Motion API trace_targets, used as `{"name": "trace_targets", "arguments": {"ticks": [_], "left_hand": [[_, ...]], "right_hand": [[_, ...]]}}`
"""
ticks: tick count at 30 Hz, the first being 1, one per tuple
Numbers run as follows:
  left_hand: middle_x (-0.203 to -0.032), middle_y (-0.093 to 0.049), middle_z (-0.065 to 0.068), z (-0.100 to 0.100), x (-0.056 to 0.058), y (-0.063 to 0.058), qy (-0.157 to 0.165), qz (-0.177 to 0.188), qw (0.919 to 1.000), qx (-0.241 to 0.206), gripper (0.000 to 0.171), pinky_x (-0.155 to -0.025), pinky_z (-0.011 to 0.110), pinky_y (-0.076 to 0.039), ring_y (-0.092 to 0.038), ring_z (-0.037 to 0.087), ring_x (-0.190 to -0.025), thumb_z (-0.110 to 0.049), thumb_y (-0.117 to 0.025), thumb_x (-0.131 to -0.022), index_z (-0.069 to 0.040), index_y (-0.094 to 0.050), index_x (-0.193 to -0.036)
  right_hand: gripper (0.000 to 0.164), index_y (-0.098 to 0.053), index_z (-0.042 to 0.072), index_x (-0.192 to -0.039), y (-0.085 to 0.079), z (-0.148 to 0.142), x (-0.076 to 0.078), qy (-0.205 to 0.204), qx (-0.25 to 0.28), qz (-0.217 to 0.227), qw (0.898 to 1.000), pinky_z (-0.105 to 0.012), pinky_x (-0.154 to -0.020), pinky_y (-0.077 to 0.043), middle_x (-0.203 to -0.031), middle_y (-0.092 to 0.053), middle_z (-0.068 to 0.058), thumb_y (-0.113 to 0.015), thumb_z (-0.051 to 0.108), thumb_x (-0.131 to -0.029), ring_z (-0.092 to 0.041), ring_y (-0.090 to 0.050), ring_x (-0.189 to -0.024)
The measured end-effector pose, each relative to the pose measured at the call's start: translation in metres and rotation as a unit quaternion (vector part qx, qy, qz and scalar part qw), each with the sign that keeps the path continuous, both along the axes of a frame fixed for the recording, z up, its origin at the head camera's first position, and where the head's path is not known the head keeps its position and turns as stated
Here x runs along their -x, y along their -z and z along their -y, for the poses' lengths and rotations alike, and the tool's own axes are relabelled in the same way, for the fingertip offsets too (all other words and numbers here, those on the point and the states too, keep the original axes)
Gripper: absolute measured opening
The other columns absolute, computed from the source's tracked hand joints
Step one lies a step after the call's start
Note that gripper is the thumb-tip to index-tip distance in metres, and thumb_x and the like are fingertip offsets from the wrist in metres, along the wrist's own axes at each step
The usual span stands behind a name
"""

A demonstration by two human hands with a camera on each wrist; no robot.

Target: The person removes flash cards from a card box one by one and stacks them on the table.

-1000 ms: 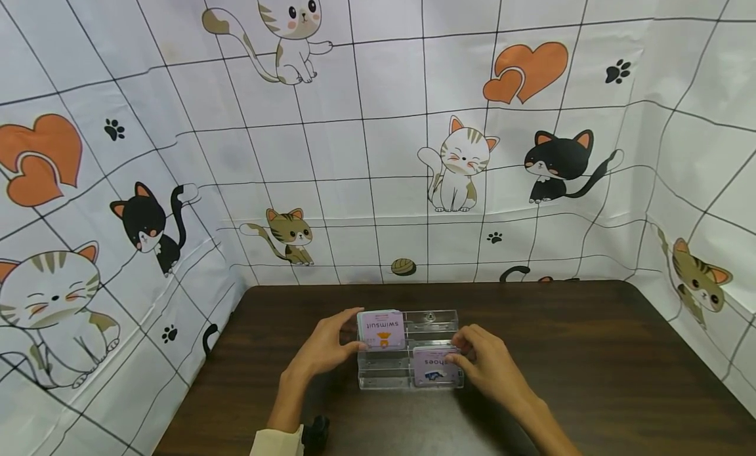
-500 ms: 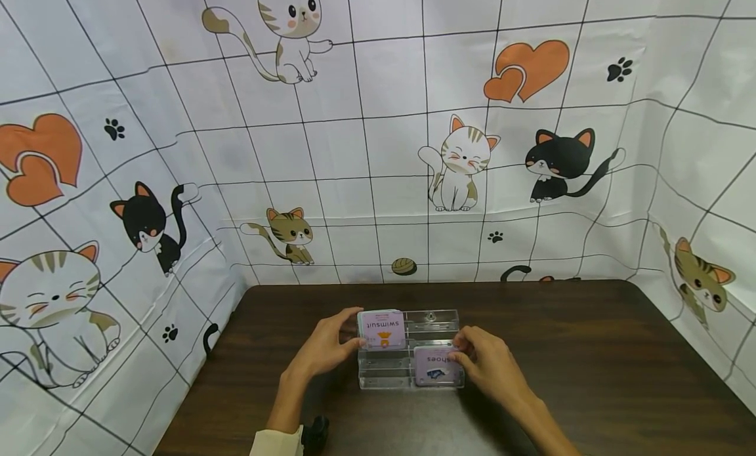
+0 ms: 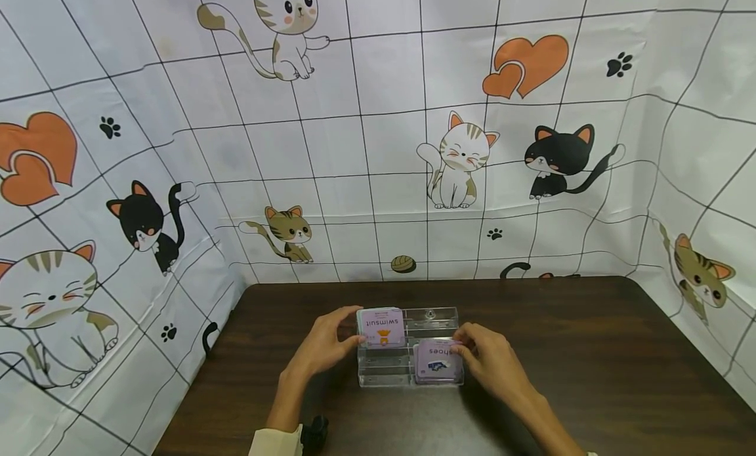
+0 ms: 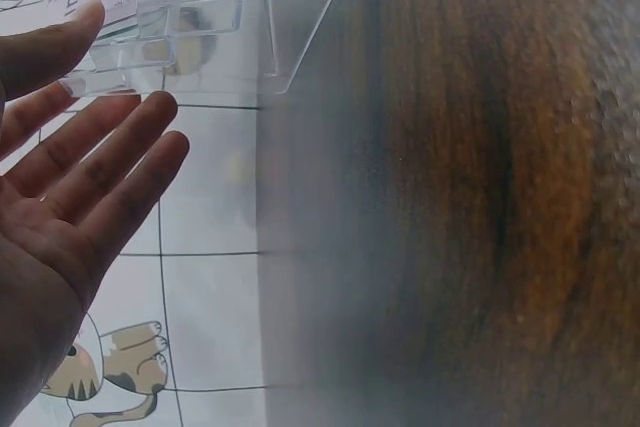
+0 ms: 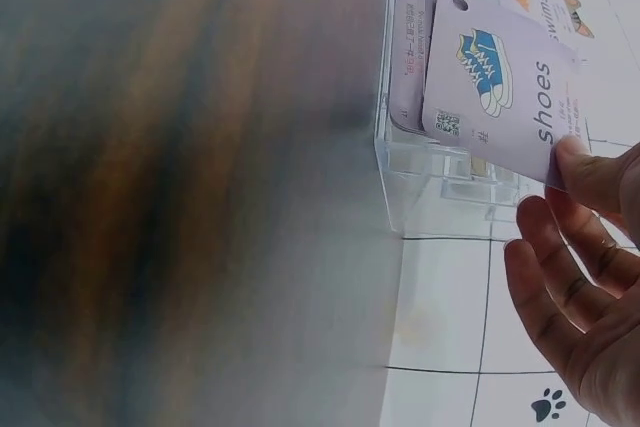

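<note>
**Right hand pinches the shoes card, left hand pinches the holder's side**

The right hand (image 3: 490,360) slants in from the lower right, its thumb and forefinger clamped on a top corner of the shoes card (image 5: 500,87). The thumb lies on the printed face, the forefinger behind it; the remaining fingers extend loosely past the edge, a little apart from one another and off the card. From that pinch the card reaches toward the left hand, in front of the lower row of the clear holder (image 3: 384,363). It sits askew over another purple card (image 5: 410,57), which lies clear of the right fingertips.

The left hand (image 3: 322,346) comes up from the lower left, thumb and forefinger spread in a C and pinching the holder's left side. Its thumb tip is beside the lower corner of the swimsuit card (image 3: 382,328), its forefinger tip by the upper corner. The other fingers are nearly straight below the thumb; whether they touch the plastic cannot be told. A pale sleeve (image 3: 275,441) and a black band (image 3: 315,434) lie behind this hand's wrist. Under both hands is the dark wooden table (image 3: 579,351); beyond the fingertips hangs a cat-print sheet (image 3: 390,147).
</note>
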State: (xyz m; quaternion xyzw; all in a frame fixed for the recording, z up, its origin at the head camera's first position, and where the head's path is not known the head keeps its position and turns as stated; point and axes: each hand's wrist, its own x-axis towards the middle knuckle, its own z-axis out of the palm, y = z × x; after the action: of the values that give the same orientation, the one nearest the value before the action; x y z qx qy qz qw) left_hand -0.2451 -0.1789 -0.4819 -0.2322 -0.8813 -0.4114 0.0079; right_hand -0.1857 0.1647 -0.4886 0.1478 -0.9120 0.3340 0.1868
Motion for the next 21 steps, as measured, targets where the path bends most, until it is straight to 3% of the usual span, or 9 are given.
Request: {"name": "trace_targets", "arguments": {"ticks": [13,21], "left_hand": [[-0.140,-0.070,0.014,-0.0007,-0.0009,0.0010,-0.005,-0.008,1.0000,0.001,0.058,-0.098,0.049,-0.064,-0.075,0.035,-0.118,-0.012,-0.081,-0.097,-0.010,-0.059,-0.150],[-0.140,-0.070,0.013,-0.0011,-0.0008,0.0011,-0.013,-0.012,0.9998,0.014,0.057,-0.098,0.050,-0.063,-0.075,0.034,-0.119,-0.015,-0.082,-0.097,-0.010,-0.060,-0.150]], "right_hand": [[0.016,-0.071,0.018,-0.095,-0.0038,-0.0023,0.0008,-0.001,0.013,0.018,1.000,-0.024,-0.071,-0.059,-0.087,-0.076,0.008,-0.083,0.008,-0.092,-0.001,-0.066,-0.077],[0.014,-0.072,0.012,-0.098,-0.0031,-0.0034,0.0019,-0.012,0.036,-0.021,0.999,-0.021,-0.060,-0.049,-0.084,-0.074,0.005,-0.081,0.002,-0.093,0.003,-0.050,-0.068]]}}
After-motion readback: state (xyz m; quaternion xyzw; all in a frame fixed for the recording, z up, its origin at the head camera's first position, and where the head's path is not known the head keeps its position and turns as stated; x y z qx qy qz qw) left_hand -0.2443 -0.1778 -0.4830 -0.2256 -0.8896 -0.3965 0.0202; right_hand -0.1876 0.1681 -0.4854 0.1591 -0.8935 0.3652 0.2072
